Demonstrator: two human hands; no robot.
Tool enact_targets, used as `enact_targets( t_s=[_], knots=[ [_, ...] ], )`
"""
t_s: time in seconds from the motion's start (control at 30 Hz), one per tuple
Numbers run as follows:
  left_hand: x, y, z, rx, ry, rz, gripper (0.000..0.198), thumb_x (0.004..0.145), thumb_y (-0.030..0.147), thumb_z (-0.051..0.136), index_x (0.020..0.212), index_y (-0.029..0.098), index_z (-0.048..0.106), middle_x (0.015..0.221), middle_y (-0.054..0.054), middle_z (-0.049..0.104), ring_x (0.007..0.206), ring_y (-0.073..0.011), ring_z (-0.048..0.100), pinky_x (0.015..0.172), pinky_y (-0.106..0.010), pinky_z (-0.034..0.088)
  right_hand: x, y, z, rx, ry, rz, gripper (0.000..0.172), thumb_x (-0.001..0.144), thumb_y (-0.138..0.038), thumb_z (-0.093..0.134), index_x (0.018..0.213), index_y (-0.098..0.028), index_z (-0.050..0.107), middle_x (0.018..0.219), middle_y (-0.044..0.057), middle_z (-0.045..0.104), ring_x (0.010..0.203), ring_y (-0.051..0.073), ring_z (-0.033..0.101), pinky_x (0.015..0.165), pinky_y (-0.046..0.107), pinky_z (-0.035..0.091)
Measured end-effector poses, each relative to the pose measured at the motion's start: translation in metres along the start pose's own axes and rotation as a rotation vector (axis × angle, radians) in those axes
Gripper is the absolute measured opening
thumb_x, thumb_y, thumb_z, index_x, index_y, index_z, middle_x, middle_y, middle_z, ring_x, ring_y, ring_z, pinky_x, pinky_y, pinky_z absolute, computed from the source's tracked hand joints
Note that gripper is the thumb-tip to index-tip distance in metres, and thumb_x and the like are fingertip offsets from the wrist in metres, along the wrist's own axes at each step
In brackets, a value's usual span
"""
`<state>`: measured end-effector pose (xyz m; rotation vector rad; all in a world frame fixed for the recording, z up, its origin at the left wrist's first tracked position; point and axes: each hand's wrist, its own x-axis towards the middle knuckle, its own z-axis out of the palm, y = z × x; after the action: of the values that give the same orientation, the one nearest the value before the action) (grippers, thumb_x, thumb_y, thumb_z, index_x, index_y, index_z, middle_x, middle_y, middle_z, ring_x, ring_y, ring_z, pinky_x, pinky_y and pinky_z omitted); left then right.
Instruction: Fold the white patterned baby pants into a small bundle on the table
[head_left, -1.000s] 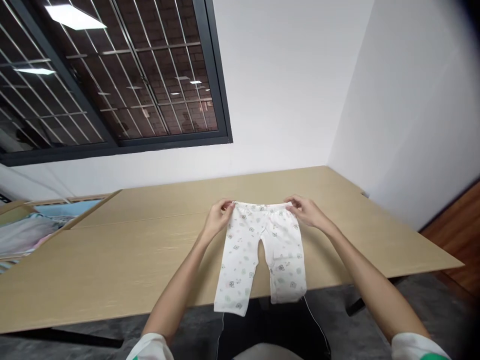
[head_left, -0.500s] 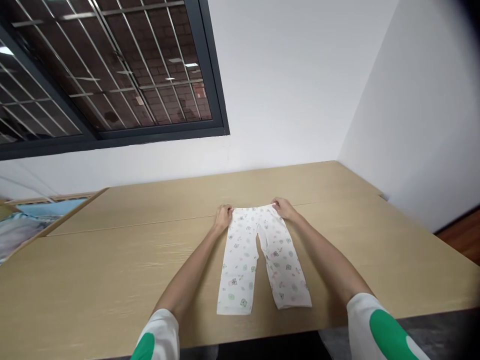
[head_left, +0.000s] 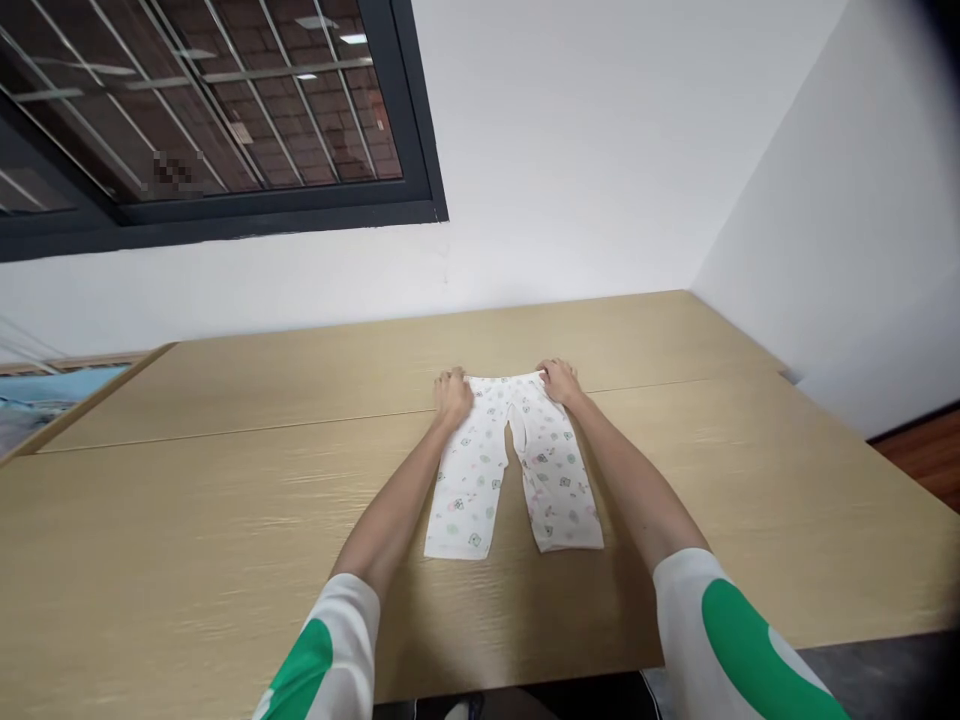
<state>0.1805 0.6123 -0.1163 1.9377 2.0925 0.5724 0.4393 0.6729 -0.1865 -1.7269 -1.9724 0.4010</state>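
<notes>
A pair of small white pants [head_left: 472, 470] with a green and grey animal print lies spread on the tabletop, waistband away from me and both legs toward me. My left hand [head_left: 454, 396] is at the left end of the waistband, its fingers curled over the corner. At the right end, my right hand [head_left: 559, 382] has its fingers bent on the cloth. The undersides of both hands and the fingertips are partly hidden. Between the two legs the wood shows through a narrow gap.
The wide wooden tabletop [head_left: 225, 520] has a seam running across it behind the pants. White walls [head_left: 570, 150] rise at the back and right. A barred window [head_left: 262, 110] is at upper left, and blue bedding [head_left: 64, 385] shows beyond the left edge.
The pants have shifted a little away from me, toward the back wall, with both hands at the waistband. My view has tilted down and turned slightly.
</notes>
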Motion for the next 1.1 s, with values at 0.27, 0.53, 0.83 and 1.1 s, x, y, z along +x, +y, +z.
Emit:
enact_targets(
  t_s=[0.27,0.53,0.83,1.1],
  knots=[
    [-0.160,0.103,0.023,0.081,-0.578,0.594,0.051,0.094,0.066,0.051,0.090,0.020,0.070,0.087,-0.009,0.073,0.084,-0.0257,0.070,0.079,-0.038,0.053,0.008,0.005,-0.006,0.146,-0.035,0.108,0.029,0.096,-0.024,0.054,0.119,-0.019,0.072,0.111,0.007,0.077,0.103,0.020,0.069,0.100,0.034,0.047],
    [-0.234,0.107,0.052,0.200,-0.633,0.630,0.055,0.097,0.061,0.047,0.103,0.013,0.073,0.098,-0.019,0.075,0.091,-0.0347,0.073,0.075,-0.043,0.055,0.005,-0.005,-0.007,0.205,0.007,0.176,0.028,0.088,-0.025,0.064,0.115,-0.020,0.068,0.103,0.007,0.075,0.111,0.027,0.066,0.109,0.047,0.040],
    [-0.235,0.088,0.022,-0.056,-0.569,0.518,0.034,0.095,0.034,0.047,0.071,0.019,0.066,0.072,-0.007,0.069,0.066,-0.0206,0.061,0.065,-0.033,0.041,0.010,-0.024,-0.022,0.343,0.077,0.228,0.032,0.084,-0.025,0.067,0.113,-0.016,0.061,0.090,0.003,0.069,0.090,0.019,0.066,0.089,0.031,0.051],
    [-0.263,0.025,-0.027,-0.543,-0.341,0.151,0.042,0.100,0.042,0.043,0.069,0.019,0.059,0.064,0.001,0.058,0.062,-0.0144,0.050,0.061,-0.028,0.032,0.028,-0.071,-0.018,0.398,0.092,0.218,0.033,0.080,-0.022,0.071,0.110,-0.019,0.057,0.089,0.001,0.069,0.082,0.018,0.065,0.080,0.029,0.052]
  ],
)
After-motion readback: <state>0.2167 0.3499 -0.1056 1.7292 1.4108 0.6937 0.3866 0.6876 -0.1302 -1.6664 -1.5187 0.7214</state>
